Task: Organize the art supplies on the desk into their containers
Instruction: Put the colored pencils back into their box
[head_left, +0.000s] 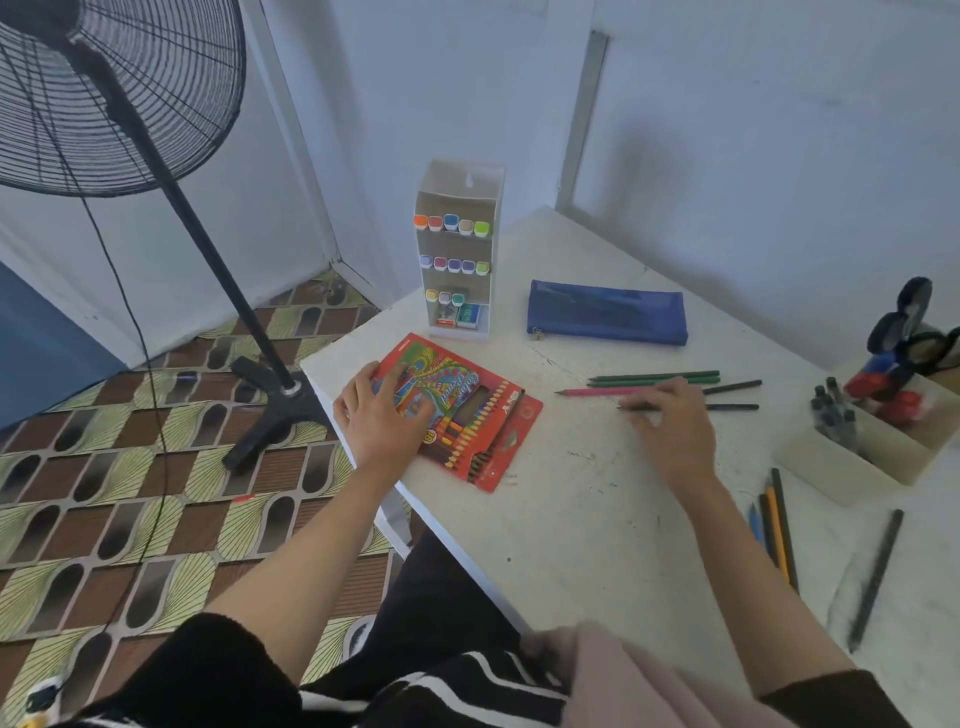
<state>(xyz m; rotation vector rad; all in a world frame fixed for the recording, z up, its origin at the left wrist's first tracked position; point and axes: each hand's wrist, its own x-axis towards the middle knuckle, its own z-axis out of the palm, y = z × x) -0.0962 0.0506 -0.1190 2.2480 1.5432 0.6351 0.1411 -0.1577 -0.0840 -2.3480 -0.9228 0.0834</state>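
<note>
Art supplies lie spread across the white desk (597, 530). The red coloured-pencil box (483, 415) sits flat near the desk's left edge, with the left hand (382, 415) resting on it, fingers spread and straight. Behind it are the blue pencil case (608, 312) and the upright marker holder (460, 260). A beige organizer (857, 462) stands at the right. The right hand (672, 423) covers a dark pencil (732, 407) among the loose pencils (654, 375); blur hides whether the fingers grip it.
</note>
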